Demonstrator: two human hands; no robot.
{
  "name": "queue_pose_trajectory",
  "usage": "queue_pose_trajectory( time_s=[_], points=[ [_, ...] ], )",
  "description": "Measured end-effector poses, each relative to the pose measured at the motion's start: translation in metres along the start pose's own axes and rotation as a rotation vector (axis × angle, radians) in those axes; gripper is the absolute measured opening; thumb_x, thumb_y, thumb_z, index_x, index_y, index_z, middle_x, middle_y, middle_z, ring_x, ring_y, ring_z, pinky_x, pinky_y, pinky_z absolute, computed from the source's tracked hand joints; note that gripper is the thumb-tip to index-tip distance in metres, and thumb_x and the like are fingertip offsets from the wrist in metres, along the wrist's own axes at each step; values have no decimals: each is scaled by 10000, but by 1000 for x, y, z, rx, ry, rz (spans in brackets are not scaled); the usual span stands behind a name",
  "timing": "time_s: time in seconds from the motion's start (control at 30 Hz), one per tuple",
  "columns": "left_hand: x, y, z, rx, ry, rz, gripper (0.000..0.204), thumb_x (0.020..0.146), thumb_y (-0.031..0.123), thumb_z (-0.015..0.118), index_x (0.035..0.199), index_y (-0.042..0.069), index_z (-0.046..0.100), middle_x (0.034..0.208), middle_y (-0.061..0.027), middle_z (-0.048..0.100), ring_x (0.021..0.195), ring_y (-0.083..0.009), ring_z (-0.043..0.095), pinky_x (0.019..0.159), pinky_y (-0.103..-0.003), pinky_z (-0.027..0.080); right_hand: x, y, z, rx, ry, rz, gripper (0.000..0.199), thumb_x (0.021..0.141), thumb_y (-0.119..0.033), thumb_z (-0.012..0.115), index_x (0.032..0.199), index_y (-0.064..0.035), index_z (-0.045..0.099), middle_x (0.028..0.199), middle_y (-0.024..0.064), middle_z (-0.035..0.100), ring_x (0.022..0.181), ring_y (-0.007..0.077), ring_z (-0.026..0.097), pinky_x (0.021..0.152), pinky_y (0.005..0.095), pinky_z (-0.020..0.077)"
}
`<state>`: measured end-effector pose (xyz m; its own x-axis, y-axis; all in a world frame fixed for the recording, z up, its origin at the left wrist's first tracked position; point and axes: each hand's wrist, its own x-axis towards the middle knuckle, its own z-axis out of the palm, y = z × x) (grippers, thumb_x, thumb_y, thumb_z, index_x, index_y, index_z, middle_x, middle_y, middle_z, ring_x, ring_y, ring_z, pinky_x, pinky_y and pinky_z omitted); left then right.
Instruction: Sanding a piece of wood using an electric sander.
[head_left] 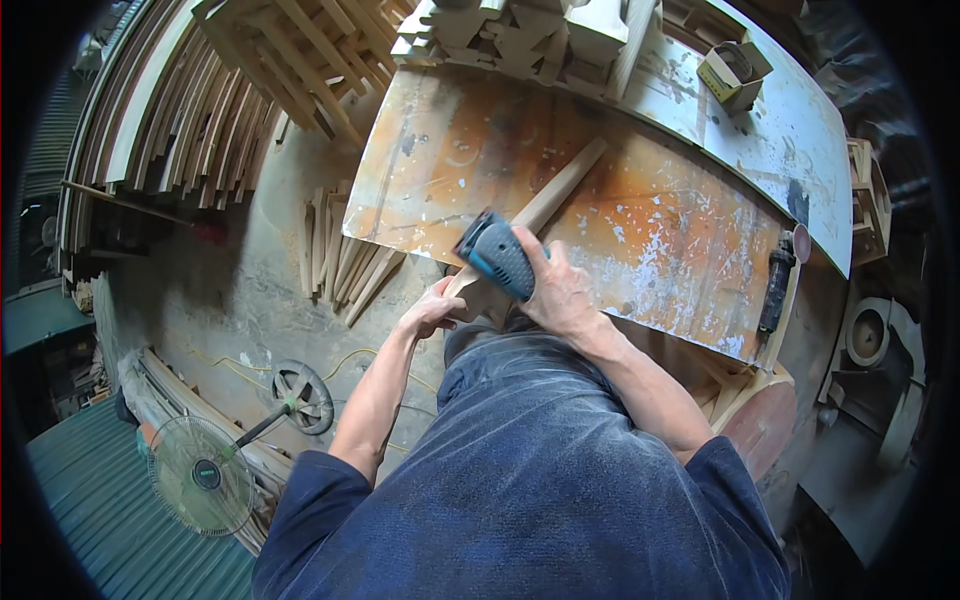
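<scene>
A tapered wooden leg (558, 188) lies slantwise across the worn orange-brown tabletop, its narrow end pointing to the far right. My left hand (434, 308) is closed round the near end of the leg, just off the table's front edge. In my right hand (561, 291) is a blue-and-black power sander (496, 254), gripped from the right side. The sander sits over the leg close to my left hand; its pad is mostly hidden, so I cannot tell how fully it touches the wood.
Stacked wooden pieces (520, 35) and an open cardboard box (735, 75) stand at the back. A dark power tool (776, 285) lies at the table's right edge. Loose wooden legs (350, 262) rest on the floor at left, near a standing fan (203, 474) and a yellow cord (230, 366).
</scene>
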<state>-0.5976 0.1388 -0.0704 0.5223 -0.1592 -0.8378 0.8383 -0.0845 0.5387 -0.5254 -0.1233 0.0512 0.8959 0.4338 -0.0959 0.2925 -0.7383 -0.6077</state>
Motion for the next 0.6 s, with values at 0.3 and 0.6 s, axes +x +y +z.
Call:
queue_pose_trajectory(
  time_s=[0.3, 0.6],
  points=[
    [-8, 2, 7, 7, 44, 20, 570, 768, 180, 732, 1320, 162, 592, 1088, -22, 642, 975, -147, 648, 620, -298, 554, 64, 100, -58, -94, 132, 236, 1008, 715, -166, 830, 1565, -265, 298, 1079, 291, 634, 978, 519, 687, 860, 587, 578],
    [-1, -3, 7, -132, -54, -48, 601, 760, 138, 728, 1340, 155, 572, 1026, -35, 667, 820, -146, 701, 548, -250, 534, 78, 81, -68, -186, 42, 290, 1000, 747, -187, 813, 1564, -237, 239, 1109, 295, 610, 978, 501, 696, 893, 560, 590]
  ],
)
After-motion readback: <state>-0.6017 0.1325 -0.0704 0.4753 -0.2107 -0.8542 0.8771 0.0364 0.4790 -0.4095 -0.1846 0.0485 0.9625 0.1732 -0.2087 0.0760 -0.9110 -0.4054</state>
